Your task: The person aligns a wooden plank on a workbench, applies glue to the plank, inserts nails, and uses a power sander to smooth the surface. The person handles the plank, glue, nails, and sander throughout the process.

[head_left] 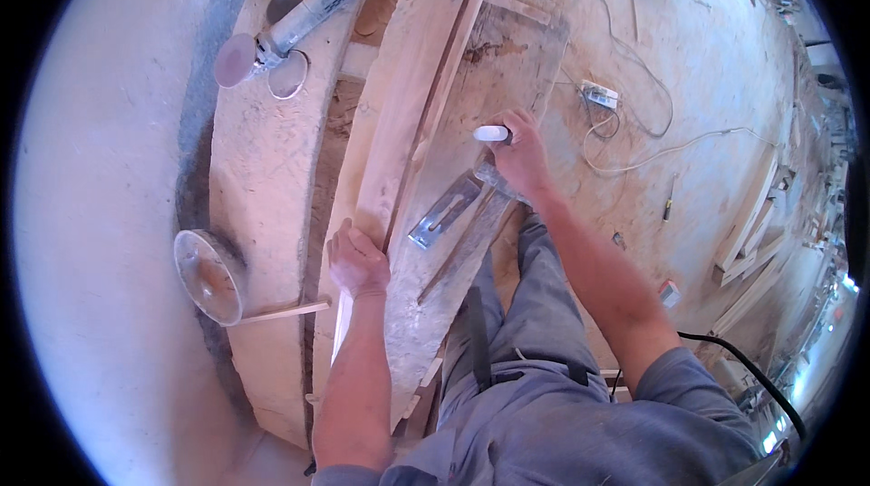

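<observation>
A long wooden board (399, 133) with a groove along it lies lengthwise on the wooden bench (494, 74). My left hand (358, 261) is on its near end, fingers curled over the edge. Over the bench's right side, my right hand (518, 155) is closed round something with a white rounded end (492, 134); the rest is mostly hidden in the fist, so its kind cannot be told. Just below that hand sits a greyish block-like piece (497, 180). Between my hands lies a flat metal tool (444, 212) with a long slot.
On the left plank (263, 178) lie an angle grinder (313, 15) and round discs (288, 75). A dusty round dish (209, 277) leans by the wall. Rightward on the floor are a white power strip (599, 95) with cords, a screwdriver (670, 198) and timber pieces (748, 219).
</observation>
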Motion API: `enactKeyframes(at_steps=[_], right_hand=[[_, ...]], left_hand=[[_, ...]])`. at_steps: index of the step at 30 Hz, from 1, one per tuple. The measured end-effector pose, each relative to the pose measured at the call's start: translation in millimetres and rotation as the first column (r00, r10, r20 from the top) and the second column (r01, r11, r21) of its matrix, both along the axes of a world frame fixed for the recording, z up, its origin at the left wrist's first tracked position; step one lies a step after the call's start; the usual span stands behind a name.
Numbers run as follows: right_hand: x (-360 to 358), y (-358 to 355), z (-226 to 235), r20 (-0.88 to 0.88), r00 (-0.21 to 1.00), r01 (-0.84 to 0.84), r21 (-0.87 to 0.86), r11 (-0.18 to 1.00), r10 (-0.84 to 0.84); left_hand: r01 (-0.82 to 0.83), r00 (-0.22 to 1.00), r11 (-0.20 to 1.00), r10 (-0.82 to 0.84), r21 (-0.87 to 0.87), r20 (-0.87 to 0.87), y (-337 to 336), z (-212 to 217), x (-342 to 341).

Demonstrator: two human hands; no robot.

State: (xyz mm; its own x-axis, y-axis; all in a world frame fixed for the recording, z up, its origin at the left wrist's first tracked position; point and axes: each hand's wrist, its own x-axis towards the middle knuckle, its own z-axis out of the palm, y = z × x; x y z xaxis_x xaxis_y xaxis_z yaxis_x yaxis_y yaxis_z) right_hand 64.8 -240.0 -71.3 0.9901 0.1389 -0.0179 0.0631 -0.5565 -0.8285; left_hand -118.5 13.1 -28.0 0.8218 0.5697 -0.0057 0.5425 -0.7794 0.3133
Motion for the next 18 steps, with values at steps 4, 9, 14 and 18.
enactKeyframes(at_steps=[4,9,14,18], right_hand=[[-1,0,2,-0.09,0.994,0.06,0.055,0.997,-0.055],[-15,0,11,-0.183,0.978,0.118,0.12,0.986,-0.095],[-22,-7,12,-0.206,0.974,0.127,0.132,0.983,-0.098],[-10,-11,5,-0.032,0.997,0.069,0.017,0.997,-0.069]], left_hand=[[-0.017,1.0,0.999,0.017,-0.046,-0.018,5,-3,-2],[-0.032,0.997,0.994,0.024,-0.101,-0.079,9,2,1],[-0.04,0.993,0.992,0.026,-0.118,-0.115,14,-1,-1],[-0.055,0.99,0.996,0.044,-0.073,-0.134,7,1,1]])
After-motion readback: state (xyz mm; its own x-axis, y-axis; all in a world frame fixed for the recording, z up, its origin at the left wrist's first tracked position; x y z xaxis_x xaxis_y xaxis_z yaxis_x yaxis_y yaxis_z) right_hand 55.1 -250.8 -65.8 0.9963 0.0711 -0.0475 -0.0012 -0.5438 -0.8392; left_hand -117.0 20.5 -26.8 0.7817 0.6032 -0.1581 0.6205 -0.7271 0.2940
